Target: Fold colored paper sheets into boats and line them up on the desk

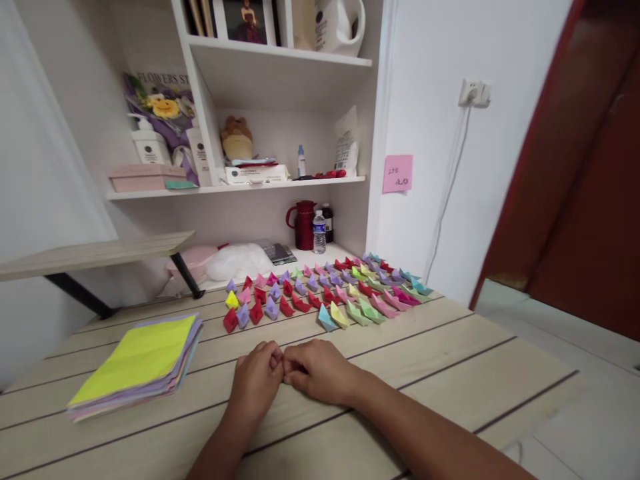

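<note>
My left hand (259, 373) and my right hand (317, 370) rest on the wooden table, touching each other at the fingertips. Both have their fingers curled in, and no object shows between them. Beyond the hands stand several rows of folded paper boats (327, 319) in red, purple, pink, green, yellow and blue. To the left of my left hand lies a stack of coloured paper (145, 350) with a yellow sheet on top.
A small raised shelf (100, 253) on black legs stands at the table's left. Behind are a white plastic bag (239, 262), a dark red jug (304, 225) and a water bottle (319, 233). White shelving (280, 55) rises above; a pink note (398, 173) is on the wall.
</note>
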